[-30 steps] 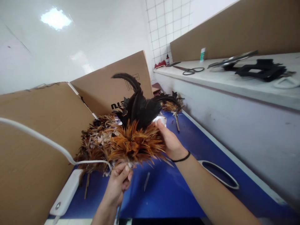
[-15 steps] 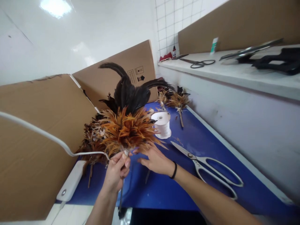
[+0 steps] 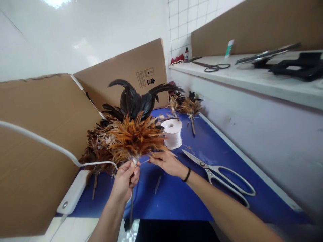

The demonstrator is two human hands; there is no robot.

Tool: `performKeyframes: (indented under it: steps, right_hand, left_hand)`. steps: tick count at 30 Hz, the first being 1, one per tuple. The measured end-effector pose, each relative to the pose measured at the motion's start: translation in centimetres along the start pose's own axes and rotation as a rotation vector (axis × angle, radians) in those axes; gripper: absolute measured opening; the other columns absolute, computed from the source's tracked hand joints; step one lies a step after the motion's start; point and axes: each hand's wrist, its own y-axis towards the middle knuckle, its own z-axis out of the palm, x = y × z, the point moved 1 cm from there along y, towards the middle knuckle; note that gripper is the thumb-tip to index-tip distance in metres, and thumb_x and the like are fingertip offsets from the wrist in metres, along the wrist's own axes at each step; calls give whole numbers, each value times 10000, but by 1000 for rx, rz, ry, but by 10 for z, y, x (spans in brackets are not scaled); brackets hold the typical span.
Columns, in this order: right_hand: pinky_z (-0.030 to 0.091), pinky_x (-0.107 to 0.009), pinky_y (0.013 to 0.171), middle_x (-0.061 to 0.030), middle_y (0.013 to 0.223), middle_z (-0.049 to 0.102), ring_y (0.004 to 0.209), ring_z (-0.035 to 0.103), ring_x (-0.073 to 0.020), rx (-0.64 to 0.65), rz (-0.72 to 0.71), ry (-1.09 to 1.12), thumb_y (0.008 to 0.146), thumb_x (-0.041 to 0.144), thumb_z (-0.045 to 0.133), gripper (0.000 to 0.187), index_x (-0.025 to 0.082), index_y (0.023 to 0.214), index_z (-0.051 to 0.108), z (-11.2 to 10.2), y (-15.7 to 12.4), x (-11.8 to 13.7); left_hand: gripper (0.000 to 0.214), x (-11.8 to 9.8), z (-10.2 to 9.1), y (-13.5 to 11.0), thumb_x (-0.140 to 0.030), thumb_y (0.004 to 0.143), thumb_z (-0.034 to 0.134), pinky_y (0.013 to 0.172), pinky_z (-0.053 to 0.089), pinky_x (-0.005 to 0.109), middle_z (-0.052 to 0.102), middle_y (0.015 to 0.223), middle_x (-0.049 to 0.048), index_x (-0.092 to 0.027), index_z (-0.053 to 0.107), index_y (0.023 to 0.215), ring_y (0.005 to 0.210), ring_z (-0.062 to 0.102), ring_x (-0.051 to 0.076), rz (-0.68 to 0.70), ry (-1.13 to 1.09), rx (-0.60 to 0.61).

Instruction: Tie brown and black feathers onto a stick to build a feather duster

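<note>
My left hand [image 3: 126, 178] is closed around the thin stick of a feather duster [image 3: 135, 134], just under its orange and black feather head, holding it upright. My right hand [image 3: 166, 162] is beside it at the base of the feathers, fingers pinched on a thin white thread that runs toward the stick. A spool of white thread [image 3: 172, 133] stands on the blue table [image 3: 176, 198] just behind the right hand. Large steel scissors [image 3: 222, 176] lie to the right of that hand.
Brown cardboard panels [image 3: 37, 151] wall the left and back. More feather bundles [image 3: 188, 107] lie at the table's far end and at the left. A white cable and its adapter [image 3: 72, 196] rest at the left. A raised white shelf [image 3: 252, 79] at right holds scissors and black items.
My right hand left the upper feathers, came down to the duster's base and now pinches the thread. The spool and scissors came into view as the head tilted.
</note>
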Motion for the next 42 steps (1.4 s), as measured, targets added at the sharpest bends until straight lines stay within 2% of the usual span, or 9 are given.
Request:
performKeyframes:
  steps: [5, 9, 12, 18, 25, 28, 31, 37, 42]
  right_hand:
    - [425, -275, 735, -50, 851, 647, 822, 575, -171, -67, -48, 77, 868, 375, 516, 282, 168, 754, 671, 1, 2, 0]
    - [419, -292, 755, -50, 831, 640, 825, 562, -178, -94, -78, 22, 868, 414, 505, 319, 171, 720, 650, 0, 2, 0]
    - [416, -296, 760, -40, 802, 640, 808, 557, -176, -63, -70, 3, 872, 427, 495, 328, 180, 717, 644, 0, 3, -1]
    - [391, -287, 673, -31, 732, 590, 710, 518, -165, -25, -35, 24, 864, 414, 483, 328, 174, 681, 614, 0, 2, -4]
    - [327, -261, 584, 14, 613, 473, 589, 405, -117, 21, 89, 75, 833, 422, 490, 325, 155, 668, 573, 1, 2, -5]
    - [336, -259, 593, 7, 636, 509, 603, 424, -119, 15, 110, 62, 827, 420, 497, 322, 147, 694, 602, 2, 1, -6]
    - [354, -257, 593, -6, 661, 557, 617, 460, -127, -4, 121, 52, 822, 415, 511, 314, 143, 729, 638, 3, 1, -6]
    - [371, -255, 599, -21, 701, 609, 638, 488, -134, -34, 132, 71, 815, 398, 530, 282, 147, 801, 658, 4, 1, -6]
    - [373, -261, 615, -30, 723, 622, 645, 504, -138, -54, 160, 88, 806, 379, 534, 269, 141, 829, 657, 4, 1, -6]
  left_hand:
    - [298, 2, -2, 2, -368, 714, 696, 356, 89, 138, 372, 535, -72, -111, 571, 797, 388, 183, -12, -47, -46, -8]
    - [307, 4, -5, 3, -368, 717, 694, 363, 74, 145, 354, 538, -71, -100, 590, 826, 396, 174, -11, -70, -70, -1]
    - [314, 5, -7, 3, -374, 726, 687, 370, 74, 143, 348, 544, -70, -99, 598, 846, 403, 175, -12, -67, -67, 9]
    - [297, 7, -6, 4, -359, 744, 673, 370, 72, 143, 352, 549, -67, -106, 586, 870, 406, 184, -8, -52, -56, 11]
    - [230, 6, -4, 2, -314, 779, 642, 365, 73, 134, 378, 565, -70, -182, 457, 810, 402, 189, 3, -41, -170, 29]
    - [242, 6, -3, 1, -301, 777, 642, 363, 77, 127, 379, 564, -73, -194, 426, 800, 400, 197, 5, -45, -219, 32]
    - [250, 7, -2, 3, -288, 766, 658, 357, 89, 120, 373, 555, -77, -189, 429, 787, 399, 212, 4, -29, -178, 9]
    - [268, 9, -1, 10, -318, 726, 696, 323, 120, 118, 479, 675, -41, -146, 491, 747, 393, 246, -19, 23, -120, -41]
    - [258, 12, 0, 12, -310, 696, 717, 337, 258, 137, 489, 613, -35, -152, 515, 721, 436, 408, 35, 58, -129, -89]
